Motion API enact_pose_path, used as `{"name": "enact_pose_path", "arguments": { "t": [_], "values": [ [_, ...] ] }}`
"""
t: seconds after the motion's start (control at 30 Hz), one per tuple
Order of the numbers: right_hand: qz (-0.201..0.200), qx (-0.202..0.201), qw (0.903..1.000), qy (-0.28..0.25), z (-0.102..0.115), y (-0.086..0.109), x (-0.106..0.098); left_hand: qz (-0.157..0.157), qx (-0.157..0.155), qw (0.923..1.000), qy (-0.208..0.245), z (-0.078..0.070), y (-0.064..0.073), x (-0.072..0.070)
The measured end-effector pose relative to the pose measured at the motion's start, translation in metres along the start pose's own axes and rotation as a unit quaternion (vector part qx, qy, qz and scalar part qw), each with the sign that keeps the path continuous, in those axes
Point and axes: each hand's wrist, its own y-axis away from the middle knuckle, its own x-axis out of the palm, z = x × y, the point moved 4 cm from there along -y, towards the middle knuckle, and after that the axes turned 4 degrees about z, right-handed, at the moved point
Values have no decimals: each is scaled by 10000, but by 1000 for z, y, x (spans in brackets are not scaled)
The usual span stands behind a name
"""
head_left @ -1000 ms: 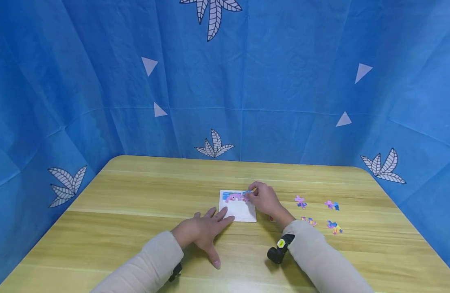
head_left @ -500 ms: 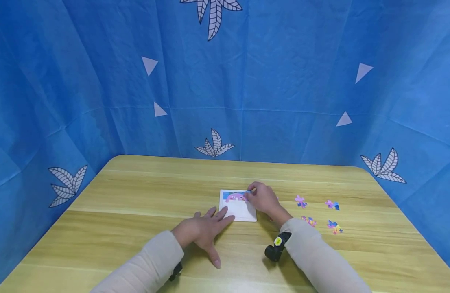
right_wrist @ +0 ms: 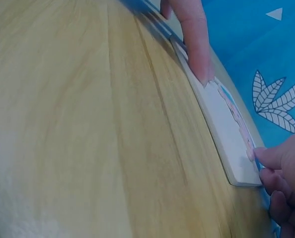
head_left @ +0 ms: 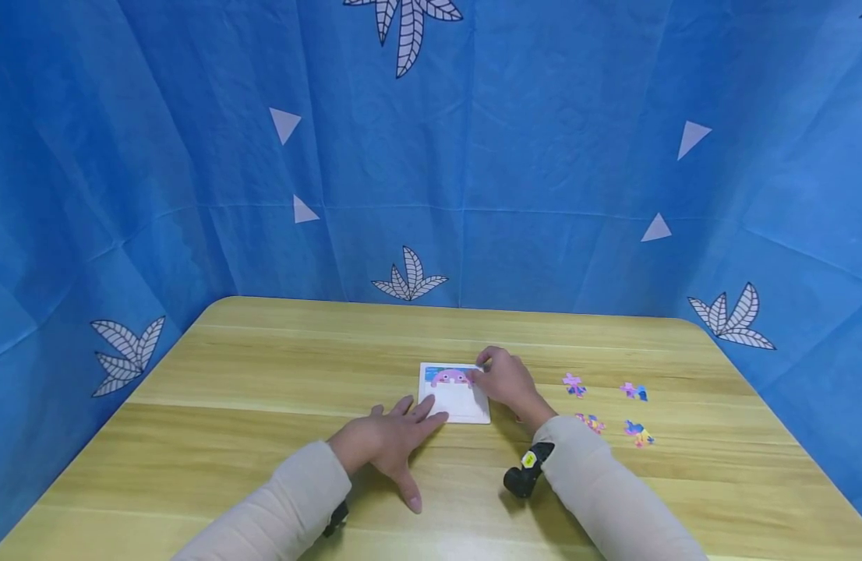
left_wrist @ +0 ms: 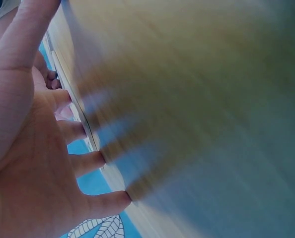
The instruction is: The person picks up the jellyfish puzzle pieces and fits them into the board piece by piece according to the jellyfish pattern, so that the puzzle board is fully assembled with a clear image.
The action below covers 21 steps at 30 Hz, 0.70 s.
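- Board [head_left: 462,406], white, flat on the table [head_left: 284,366] between my hands, a pink-and-blue strip of fitted pieces [head_left: 448,376] along its far side.
- My right hand [head_left: 506,380] pinches its far right corner, thumb at the strip's end.
- My left hand [head_left: 392,442] lies spread, fingertips at the near left edge.
- Loose pieces [head_left: 574,384] lie rightward.
- Blue cloth [head_left: 543,148] hangs behind.

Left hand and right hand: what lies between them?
The white puzzle tray, with puzzle pieces along its far side; the head and right wrist views show it.
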Motion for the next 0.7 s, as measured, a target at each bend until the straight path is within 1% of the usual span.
{"name": "enact_pose_path", "arguments": {
  "t": [0.2, 0.3, 0.43, 0.53, 0.6, 0.7],
  "values": [
    [31, -12, 10000, -36, 0, 0, 0, -29, -17, 10000, -63, 0, 0, 1],
    [11, -26, 9999, -138, -2, 0, -2, -35, -23, 10000, -70, 0, 0, 2],
    [-150, -96, 9991, -383, -5, -2, -13, -38, -21, 10000, -53, -1, 0, 2],
    [-290, -209, 9984, -440, -8, -3, -24, -57, -15, 10000, -37, -1, 0, 1],
    [-312, -236, 9982, -448, -11, -3, -31, -70, -10, 10000, -28, -1, 0, 1],
    [-278, -166, 9985, -432, -19, -2, -38, -67, 10, 10000, 4, 0, 0, 2]
  ]
}}
